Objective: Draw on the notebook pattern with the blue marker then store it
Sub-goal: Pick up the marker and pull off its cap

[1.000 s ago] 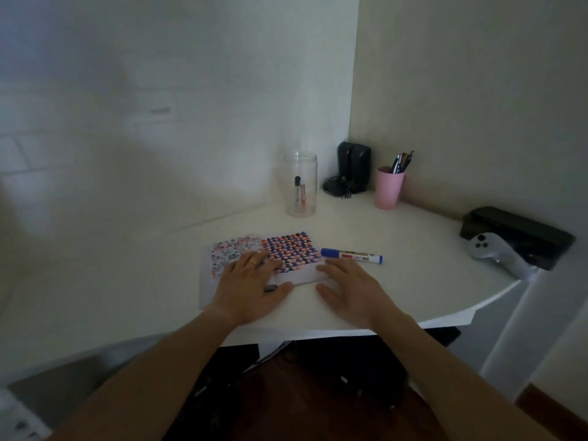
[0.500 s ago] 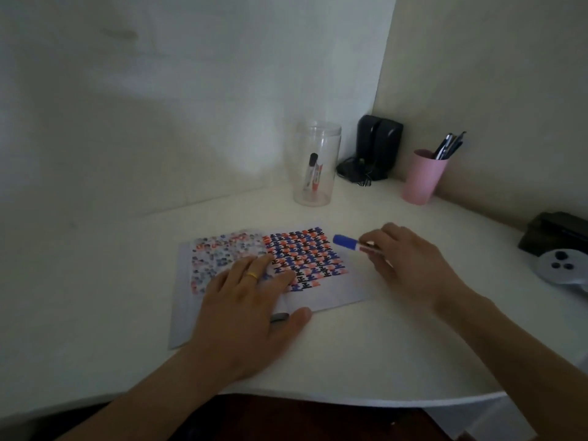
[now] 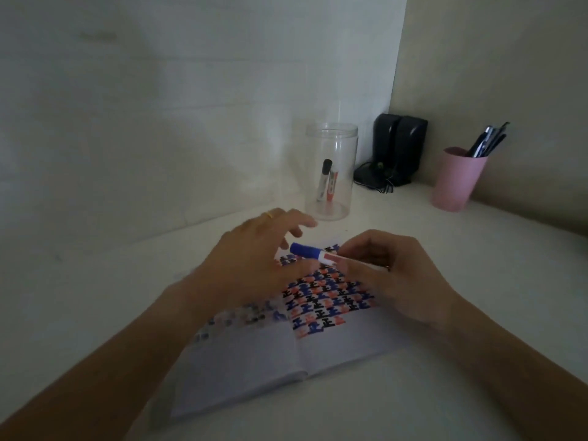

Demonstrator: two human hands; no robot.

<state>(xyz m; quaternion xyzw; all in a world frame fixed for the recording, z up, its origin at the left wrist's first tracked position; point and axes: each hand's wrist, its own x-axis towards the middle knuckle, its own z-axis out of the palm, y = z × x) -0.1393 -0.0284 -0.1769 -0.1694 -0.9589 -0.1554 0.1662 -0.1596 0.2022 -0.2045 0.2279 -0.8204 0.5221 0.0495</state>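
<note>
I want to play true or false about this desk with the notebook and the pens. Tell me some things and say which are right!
1. The right hand holds the blue-capped white marker above the open patterned notebook. True.
2. The blue cap is off the marker. False: the cap is on it, with the left hand reaching toward it.
3. The clear plastic jar has two markers inside, one black-capped and one red. True.
4. The pink plastic cup is empty. False: dark pens stick out of its top.
5. The two black speakers stand in the corner between jar and cup. True.
</note>
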